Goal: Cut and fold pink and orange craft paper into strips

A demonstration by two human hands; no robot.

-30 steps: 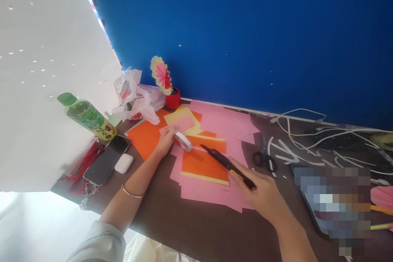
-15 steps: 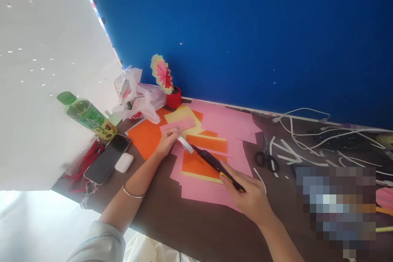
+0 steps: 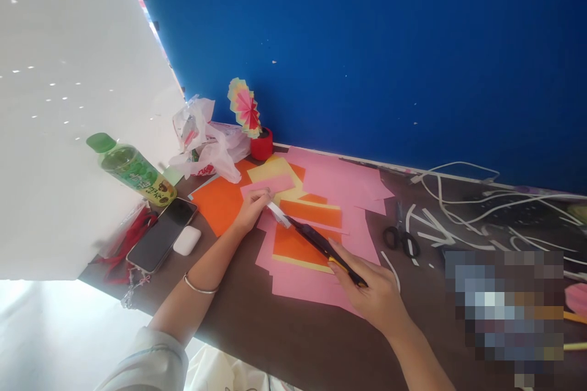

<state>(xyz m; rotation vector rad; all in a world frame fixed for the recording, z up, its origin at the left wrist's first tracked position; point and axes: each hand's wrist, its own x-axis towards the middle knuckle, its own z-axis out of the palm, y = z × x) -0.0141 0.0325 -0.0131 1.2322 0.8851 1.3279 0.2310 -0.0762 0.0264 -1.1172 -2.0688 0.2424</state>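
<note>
My left hand (image 3: 254,209) is closed in a pinch on one end of a narrow white strip (image 3: 277,214). The strip slants down to the right over the papers. In my right hand (image 3: 369,284) is a black-and-yellow tool that looks like a utility knife (image 3: 316,241). Its narrow front end meets the lower end of the strip; exactly how they touch is too small to tell. Beneath both lie orange paper pieces with yellow edges (image 3: 305,247) on pink sheets (image 3: 298,287). A small pink piece (image 3: 279,184) and a yellow sheet (image 3: 275,166) lie just beyond my left hand.
Black scissors (image 3: 402,242) and loose white strips (image 3: 431,229) lie to the right, with white cables (image 3: 458,217) behind. At left are a phone (image 3: 160,237), a white case (image 3: 187,240) and a green bottle (image 3: 132,168). A paper fan (image 3: 245,109) stands in a red pot (image 3: 262,145).
The white strip looks a little straighter between my left hand and the knife. Both hands keep almost the same place and hold; the whole view has shifted slightly.
</note>
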